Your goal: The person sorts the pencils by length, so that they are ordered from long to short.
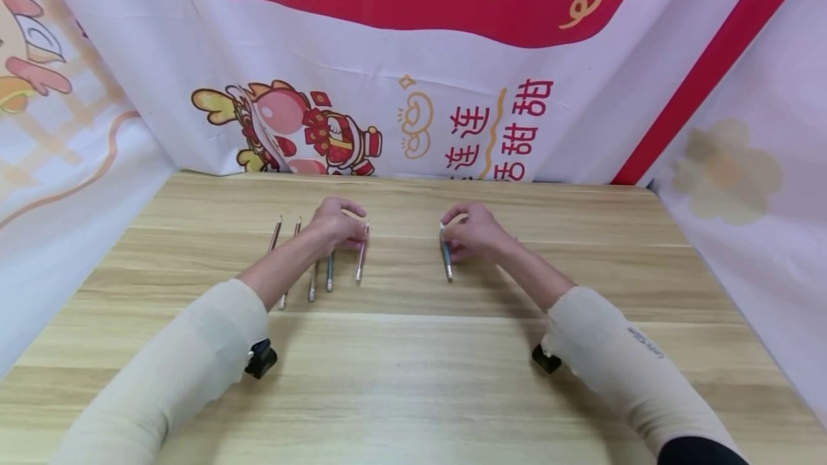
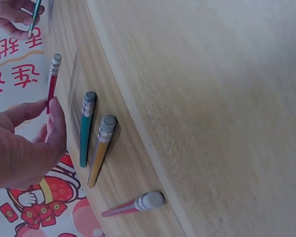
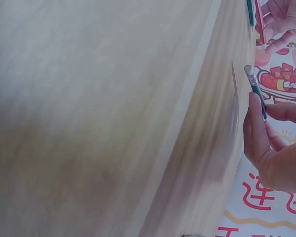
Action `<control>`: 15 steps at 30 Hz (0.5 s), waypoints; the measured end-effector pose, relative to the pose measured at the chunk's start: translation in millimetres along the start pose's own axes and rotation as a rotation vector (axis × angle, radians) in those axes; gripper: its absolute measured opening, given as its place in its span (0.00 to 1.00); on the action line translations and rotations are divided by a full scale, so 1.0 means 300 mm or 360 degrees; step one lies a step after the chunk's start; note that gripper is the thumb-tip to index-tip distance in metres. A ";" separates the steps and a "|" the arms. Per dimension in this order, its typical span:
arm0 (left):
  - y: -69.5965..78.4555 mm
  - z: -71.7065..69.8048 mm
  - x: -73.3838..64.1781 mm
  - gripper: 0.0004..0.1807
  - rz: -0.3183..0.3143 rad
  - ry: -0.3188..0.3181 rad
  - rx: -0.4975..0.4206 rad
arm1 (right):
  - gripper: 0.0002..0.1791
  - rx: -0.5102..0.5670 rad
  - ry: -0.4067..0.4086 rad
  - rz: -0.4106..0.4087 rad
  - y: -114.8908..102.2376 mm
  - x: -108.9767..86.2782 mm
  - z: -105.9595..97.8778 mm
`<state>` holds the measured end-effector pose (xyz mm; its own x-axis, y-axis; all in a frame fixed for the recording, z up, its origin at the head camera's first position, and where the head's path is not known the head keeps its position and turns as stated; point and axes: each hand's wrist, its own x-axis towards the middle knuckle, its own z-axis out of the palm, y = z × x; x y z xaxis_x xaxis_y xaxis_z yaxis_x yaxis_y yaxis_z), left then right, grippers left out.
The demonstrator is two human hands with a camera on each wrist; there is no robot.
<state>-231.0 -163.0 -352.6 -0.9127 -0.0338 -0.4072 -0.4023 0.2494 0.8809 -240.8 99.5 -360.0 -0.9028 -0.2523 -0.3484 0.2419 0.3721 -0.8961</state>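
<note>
My left hand [image 1: 336, 224] pinches a red pencil [image 1: 360, 261] between thumb and fingertips; its grey eraser end points toward me. Across from it, my right hand [image 1: 476, 229] holds a teal pencil [image 1: 446, 257] the same way, eraser end also toward me. In the left wrist view, another teal pencil [image 2: 85, 133], a yellow pencil [image 2: 99, 153] and a red pencil [image 2: 133, 205] lie on the table beside the left hand. My left forearm partly covers this group in the head view. Both held pencils look lifted off the wood in the wrist views.
The wooden table [image 1: 400, 379] runs back to a printed white cloth [image 1: 388, 113] hanging behind it. More cloth hangs along the left and right sides. One more pencil [image 1: 276, 232] lies at the far left of the group.
</note>
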 end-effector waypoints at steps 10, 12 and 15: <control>-0.005 -0.011 0.008 0.27 0.0033 0.0047 0.0100 | 0.20 0.0043 -0.0036 -0.0022 -0.025 0.010 0.050; -0.008 -0.013 0.011 0.26 0.0044 0.0052 0.0120 | 0.20 0.0054 -0.0048 -0.0030 -0.029 0.014 0.060; -0.011 -0.016 0.015 0.26 0.0060 0.0057 0.0144 | 0.20 0.0070 -0.0067 -0.0032 -0.035 0.019 0.076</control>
<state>-234.2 -168.6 -356.2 -0.9298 -0.0567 -0.3637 -0.3607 0.3377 0.8694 -240.4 73.6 -358.8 -0.8921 -0.2971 -0.3406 0.2400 0.3273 -0.9139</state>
